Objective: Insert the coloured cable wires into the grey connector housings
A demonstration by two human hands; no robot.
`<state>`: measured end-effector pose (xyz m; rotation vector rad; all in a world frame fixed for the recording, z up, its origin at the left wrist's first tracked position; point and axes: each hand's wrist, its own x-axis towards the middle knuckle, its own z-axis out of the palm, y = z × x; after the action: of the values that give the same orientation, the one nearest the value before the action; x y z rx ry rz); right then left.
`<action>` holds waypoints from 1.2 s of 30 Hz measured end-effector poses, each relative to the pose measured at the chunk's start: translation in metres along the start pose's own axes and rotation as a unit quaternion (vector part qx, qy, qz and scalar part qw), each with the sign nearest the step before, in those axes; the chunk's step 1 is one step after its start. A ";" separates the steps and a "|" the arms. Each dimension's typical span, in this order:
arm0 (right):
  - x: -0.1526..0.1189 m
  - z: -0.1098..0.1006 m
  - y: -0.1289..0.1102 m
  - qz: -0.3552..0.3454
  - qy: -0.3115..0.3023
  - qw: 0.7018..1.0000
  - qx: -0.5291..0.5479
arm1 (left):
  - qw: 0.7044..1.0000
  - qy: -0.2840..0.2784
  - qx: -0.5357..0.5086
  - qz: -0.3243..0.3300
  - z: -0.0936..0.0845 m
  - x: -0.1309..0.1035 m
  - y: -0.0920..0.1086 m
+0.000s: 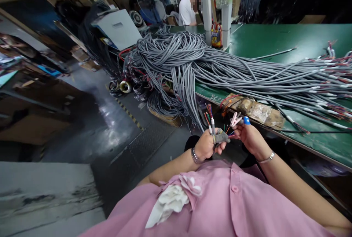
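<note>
Grey cables [212,124] with fanned coloured wire ends stand up out of my left hand [206,144], whose fingers are wrapped round them; a grey covering shows over the thumb or finger there. Just to the right, my right hand [249,136] has its fingers pinched near a pink clip [235,119] and thin coloured wires [232,135]. A blue cap [246,120] covers one of its fingertips. Both hands are in front of the table edge, close together. Whether the right fingers grip the clip, the wires or both is hard to tell.
A big bundle of grey cables [170,51] lies across the green table [275,39] and hangs over its edge. A tape-wrapped block [257,111] rests at the near edge. A white post [205,6] rises behind. Beyond it is a person [187,11]. Cable coils lie on the floor.
</note>
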<state>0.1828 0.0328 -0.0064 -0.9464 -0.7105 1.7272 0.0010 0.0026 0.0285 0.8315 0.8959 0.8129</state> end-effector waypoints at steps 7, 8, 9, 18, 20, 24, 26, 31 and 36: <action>0.003 0.014 -0.008 -0.112 0.007 0.989 -0.092 | 0.996 -0.071 -0.024 -0.056 0.002 0.016 0.007; 0.004 0.014 -0.005 -0.135 0.033 0.984 -0.107 | 0.995 -0.074 -0.025 -0.061 0.001 0.017 0.006; 0.005 0.015 -0.003 -0.144 0.044 0.982 -0.109 | 0.995 -0.077 -0.025 -0.066 0.000 0.019 0.006; 0.016 0.022 -0.002 -0.027 0.003 0.997 0.073 | 0.993 -0.084 -0.034 -0.078 -0.001 0.027 0.001; 0.017 0.023 -0.002 -0.038 0.021 0.997 0.072 | 0.993 -0.083 -0.033 -0.082 -0.002 0.029 -0.001; 0.017 0.023 0.000 -0.032 0.019 0.995 0.090 | 0.992 -0.086 -0.027 -0.083 -0.003 0.031 -0.004; 0.015 0.022 -0.001 -0.013 0.004 0.995 0.101 | 0.993 -0.084 -0.023 -0.084 -0.003 0.030 -0.003; 0.009 0.019 -0.005 0.028 -0.035 0.995 0.095 | 0.993 -0.076 -0.009 -0.085 -0.001 0.020 0.000; 0.003 0.017 -0.008 0.046 -0.068 0.991 0.104 | 0.996 -0.058 0.022 -0.056 0.004 0.006 -0.001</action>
<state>0.1721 0.0381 0.0080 -0.7328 -0.5675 1.9194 0.0070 0.0065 0.0272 0.8503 0.8521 0.6425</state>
